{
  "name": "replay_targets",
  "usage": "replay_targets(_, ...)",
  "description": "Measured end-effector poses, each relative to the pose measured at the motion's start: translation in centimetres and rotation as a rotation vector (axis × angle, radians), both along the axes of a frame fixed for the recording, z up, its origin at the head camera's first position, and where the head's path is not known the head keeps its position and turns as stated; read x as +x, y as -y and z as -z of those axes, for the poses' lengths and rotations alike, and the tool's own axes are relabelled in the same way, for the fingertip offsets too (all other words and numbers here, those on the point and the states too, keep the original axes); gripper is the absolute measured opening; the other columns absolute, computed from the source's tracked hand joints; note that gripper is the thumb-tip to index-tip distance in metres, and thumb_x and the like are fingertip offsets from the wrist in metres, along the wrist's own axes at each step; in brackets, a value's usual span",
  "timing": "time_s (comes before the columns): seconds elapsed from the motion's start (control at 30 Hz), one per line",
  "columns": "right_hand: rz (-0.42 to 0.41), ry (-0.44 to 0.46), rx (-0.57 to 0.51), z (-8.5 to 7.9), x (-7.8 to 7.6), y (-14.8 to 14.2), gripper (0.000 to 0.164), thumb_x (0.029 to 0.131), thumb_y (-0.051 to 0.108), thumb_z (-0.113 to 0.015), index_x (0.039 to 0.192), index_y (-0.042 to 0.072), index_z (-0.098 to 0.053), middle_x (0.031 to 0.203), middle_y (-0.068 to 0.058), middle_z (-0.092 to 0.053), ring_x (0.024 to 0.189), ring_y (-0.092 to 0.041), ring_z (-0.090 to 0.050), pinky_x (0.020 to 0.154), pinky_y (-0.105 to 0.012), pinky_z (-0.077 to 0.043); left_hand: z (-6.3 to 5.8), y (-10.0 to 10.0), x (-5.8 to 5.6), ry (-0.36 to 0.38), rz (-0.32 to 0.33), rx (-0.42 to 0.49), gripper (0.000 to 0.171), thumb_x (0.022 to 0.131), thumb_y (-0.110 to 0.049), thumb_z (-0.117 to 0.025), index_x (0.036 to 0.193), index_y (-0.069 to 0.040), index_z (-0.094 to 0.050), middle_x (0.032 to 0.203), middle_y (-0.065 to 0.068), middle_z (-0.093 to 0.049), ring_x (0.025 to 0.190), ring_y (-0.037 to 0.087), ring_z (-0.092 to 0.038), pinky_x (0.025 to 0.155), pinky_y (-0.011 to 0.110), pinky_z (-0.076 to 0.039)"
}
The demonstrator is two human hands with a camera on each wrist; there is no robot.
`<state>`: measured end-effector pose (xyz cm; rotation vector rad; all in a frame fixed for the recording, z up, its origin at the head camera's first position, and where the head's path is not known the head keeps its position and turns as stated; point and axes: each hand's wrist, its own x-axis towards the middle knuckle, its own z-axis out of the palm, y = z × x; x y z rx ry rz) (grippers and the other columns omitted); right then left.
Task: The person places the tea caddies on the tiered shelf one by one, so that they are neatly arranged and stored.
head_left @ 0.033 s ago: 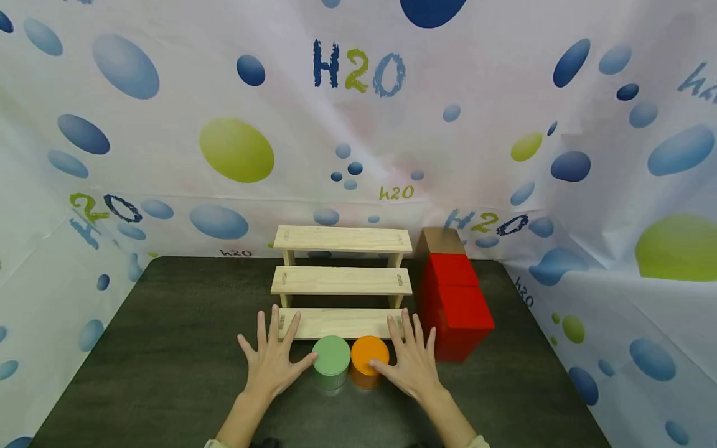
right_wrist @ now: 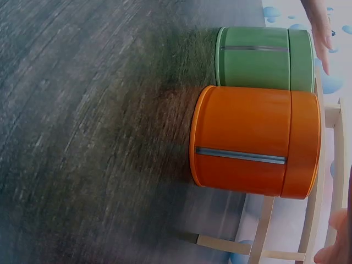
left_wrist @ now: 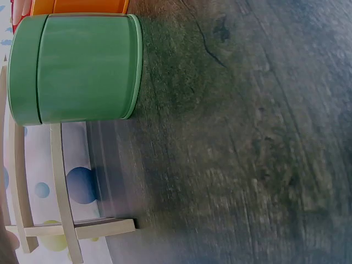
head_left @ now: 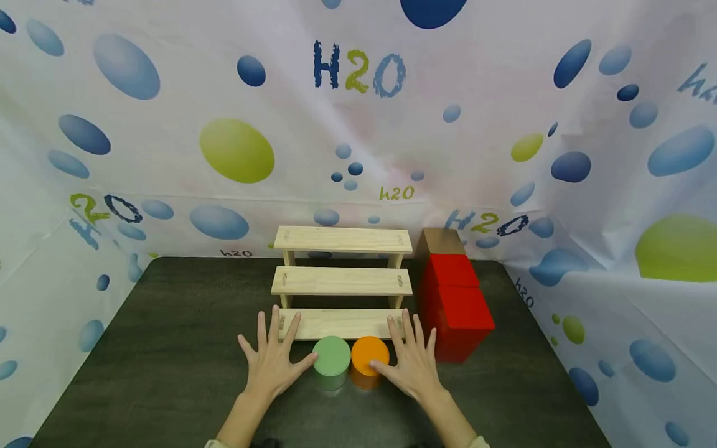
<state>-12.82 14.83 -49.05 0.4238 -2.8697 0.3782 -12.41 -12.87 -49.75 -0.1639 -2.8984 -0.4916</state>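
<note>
A green round lidded tin point(head_left: 332, 358) and an orange one point(head_left: 370, 356) stand upright side by side on the dark table. My left hand point(head_left: 270, 364) is left of the green tin, fingers spread, its thumb tip at the lid's edge. On the other side, my right hand point(head_left: 413, 366) has spread fingers too, and its thumb overlaps the orange lid point(head_left: 366, 348). Whether either thumb touches is unclear. The left wrist view shows the green tin point(left_wrist: 88, 69) up close. In the right wrist view, the orange tin point(right_wrist: 242, 140) shows a metal side seam.
Just behind the tins is a three-step pale wooden rack point(head_left: 342, 280). Red boxes point(head_left: 462, 308) and a brown box point(head_left: 442, 241) stand to its right. A white patterned sheet point(head_left: 358, 143) hangs behind and along both sides of the dark table point(head_left: 185, 348).
</note>
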Motion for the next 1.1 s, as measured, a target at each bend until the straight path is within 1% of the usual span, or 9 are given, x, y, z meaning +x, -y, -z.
replay_targets(0.1,-0.003,0.002,-0.008,0.0,-0.1,0.0,0.091,0.075,0.071,-0.050,0.142,0.011,-0.033,0.149,-0.019,-0.018,0.133,-0.041,-0.017,0.097,-0.068,-0.009,-0.1,0.0,0.0,-0.004,-0.002,-0.005,0.086,0.075,-0.068,-0.053,0.144,-0.023,-0.029,0.152,0.014,-0.001,0.136,0.041,0.004,0.089,0.076,-0.002)
replay_targets(0.23,-0.010,0.004,-0.012,0.2,0.6,-0.3,0.091,0.076,0.071,-0.049,0.142,0.011,-0.033,0.149,-0.019,-0.018,0.133,-0.041,-0.018,0.097,-0.068,-0.009,0.1,-0.3,0.9,-0.009,-0.015,-0.017,0.085,0.075,-0.068,-0.053,0.144,-0.023,-0.030,0.152,0.015,-0.002,0.137,0.040,0.003,0.089,0.075,-0.004)
replay_targets(0.43,-0.032,-0.005,-0.026,0.6,1.2,-0.8,0.092,0.076,0.073,-0.046,0.143,0.010,-0.032,0.149,-0.019,-0.018,0.133,-0.041,-0.016,0.098,-0.068,-0.008,0.2,-0.6,1.9,-0.003,-0.033,-0.021,0.086,0.076,-0.070,-0.051,0.144,-0.023,-0.029,0.152,0.015,-0.002,0.136,0.041,0.003,0.090,0.075,-0.002)
replay_targets(0.6,-0.053,-0.004,-0.024,0.7,1.9,-1.2,0.091,0.076,0.069,-0.051,0.143,0.010,-0.032,0.149,-0.019,-0.019,0.134,-0.041,-0.015,0.097,-0.068,-0.008,0.3,-0.4,2.8,-0.015,-0.052,-0.025,0.085,0.076,-0.070,-0.050,0.144,-0.023,-0.028,0.152,0.016,-0.002,0.136,0.041,0.004,0.089,0.076,-0.002)
replay_targets(0.7,-0.049,-0.006,-0.018,0.9,2.0,-1.1,0.090,0.075,0.067,-0.054,0.143,0.011,-0.032,0.148,-0.019,-0.020,0.134,-0.040,-0.016,0.098,-0.068,-0.009,0.6,0.1,2.7,-0.037,-0.058,-0.031,0.085,0.077,-0.070,-0.048,0.145,-0.023,-0.027,0.152,0.016,-0.001,0.136,0.041,0.005,0.089,0.076,-0.002)
replay_targets(0.8,-0.048,-0.009,-0.023,1.3,2.1,-1.0,0.089,0.075,0.065,-0.056,0.142,0.011,-0.033,0.148,-0.019,-0.021,0.133,-0.041,-0.017,0.098,-0.067,-0.009,1.0,0.8,2.7,-0.059,-0.060,-0.017,0.085,0.078,-0.068,-0.049,0.145,-0.022,-0.027,0.151,0.018,-0.001,0.136,0.041,0.005,0.089,0.076,0.000)
replay_targets(0.93,-0.051,-0.020,-0.041,1.6,2.2,-1.2,0.089,0.075,0.065,-0.055,0.141,0.009,-0.034,0.147,-0.020,-0.022,0.132,-0.041,-0.018,0.097,-0.068,-0.009,0.8,1.4,2.3,-0.054,-0.061,-0.001,0.084,0.078,-0.067,-0.051,0.145,-0.022,-0.026,0.151,0.020,0.000,0.136,0.042,0.005,0.089,0.076,0.001)
replay_targets(1.0,-0.055,-0.032,-0.048,1.7,2.3,-1.3,0.090,0.076,0.068,-0.052,0.141,0.009,-0.035,0.147,-0.020,-0.023,0.132,-0.042,-0.019,0.097,-0.068,-0.010,0.7,1.7,2.0,-0.057,-0.066,0.003,0.085,0.078,-0.066,-0.053,0.145,-0.023,-0.025,0.150,0.021,0.000,0.135,0.043,0.002,0.089,0.076,-0.001)
replay_targets(1.1,-0.057,-0.038,-0.061,1.8,2.3,-1.4,0.092,0.075,0.071,-0.050,0.141,0.009,-0.034,0.147,-0.019,-0.023,0.132,-0.042,-0.020,0.097,-0.067,-0.011,0.6,2.4,1.5,-0.091,-0.065,0.014,0.085,0.077,-0.064,-0.056,0.145,-0.026,-0.023,0.148,0.024,-0.004,0.133,0.045,-0.007,0.089,0.075,-0.005)
